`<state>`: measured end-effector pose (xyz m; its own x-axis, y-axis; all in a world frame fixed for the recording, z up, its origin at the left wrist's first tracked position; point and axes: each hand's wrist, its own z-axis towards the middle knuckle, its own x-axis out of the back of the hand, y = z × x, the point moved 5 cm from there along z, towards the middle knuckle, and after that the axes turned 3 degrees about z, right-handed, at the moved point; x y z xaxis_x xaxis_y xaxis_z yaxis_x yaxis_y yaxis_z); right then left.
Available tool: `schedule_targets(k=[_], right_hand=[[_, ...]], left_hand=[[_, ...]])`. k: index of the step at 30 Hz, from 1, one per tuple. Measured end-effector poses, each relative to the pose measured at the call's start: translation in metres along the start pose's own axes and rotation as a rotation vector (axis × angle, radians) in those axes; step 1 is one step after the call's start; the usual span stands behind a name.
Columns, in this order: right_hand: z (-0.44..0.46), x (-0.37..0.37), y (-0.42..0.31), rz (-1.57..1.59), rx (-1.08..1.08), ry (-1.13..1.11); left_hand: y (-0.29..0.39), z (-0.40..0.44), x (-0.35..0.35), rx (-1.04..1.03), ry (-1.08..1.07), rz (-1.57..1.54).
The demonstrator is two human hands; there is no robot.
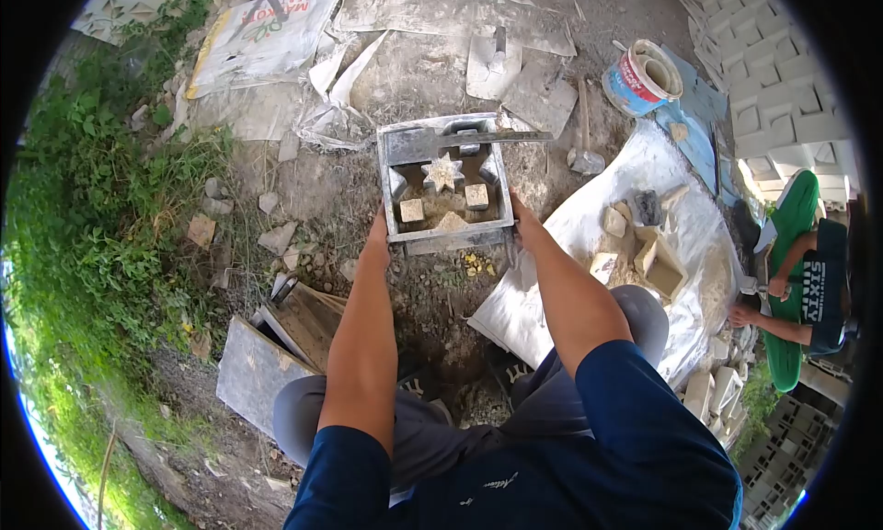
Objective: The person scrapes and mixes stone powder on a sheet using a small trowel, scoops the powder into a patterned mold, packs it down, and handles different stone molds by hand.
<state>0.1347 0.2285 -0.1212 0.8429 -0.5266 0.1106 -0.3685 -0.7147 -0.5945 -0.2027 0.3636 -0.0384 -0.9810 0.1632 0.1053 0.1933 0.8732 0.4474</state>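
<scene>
A square grey block mould (445,241) is in front of me on the dirt, between my hands. Inside it stand a star-shaped core (442,173) and small square cores (411,210), with sandy material around them. Across its far part lies a flat grey bar (414,147), its narrow end sticking out past the right wall. My left hand (378,232) grips the mould's near left side, and my right hand (523,221) grips the near right side. Most fingers of both hands are hidden against the outer walls.
A trowel (498,63), a hammer (586,153) and a bucket (641,81) are beyond the mould. At right, a white sack (520,314) carries broken pieces. Grey boards (262,369) lean by my left knee. Another person (823,286) sits far right; plants (101,190) grow left.
</scene>
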Motion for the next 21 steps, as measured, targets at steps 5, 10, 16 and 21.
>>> schedule_targets(k=[5, 10, 16, 21], right_hand=[[-0.062, 0.005, -0.023, -0.041, 0.03, 0.057], [-0.107, 0.003, -0.034, 0.024, 0.061, -0.157], [-0.078, 0.025, 0.0, -0.272, 0.045, -0.021], [-0.165, 0.015, -0.042, -0.694, 0.052, -0.112]], left_hand=[[-0.021, -0.014, -0.002, 0.049, -0.03, -0.057], [-0.042, 0.0, -0.002, 0.069, -0.05, -0.072], [-0.051, -0.045, -0.004, 0.028, -0.15, -0.191], [-0.073, -0.033, 0.012, 0.026, -0.096, -0.022]])
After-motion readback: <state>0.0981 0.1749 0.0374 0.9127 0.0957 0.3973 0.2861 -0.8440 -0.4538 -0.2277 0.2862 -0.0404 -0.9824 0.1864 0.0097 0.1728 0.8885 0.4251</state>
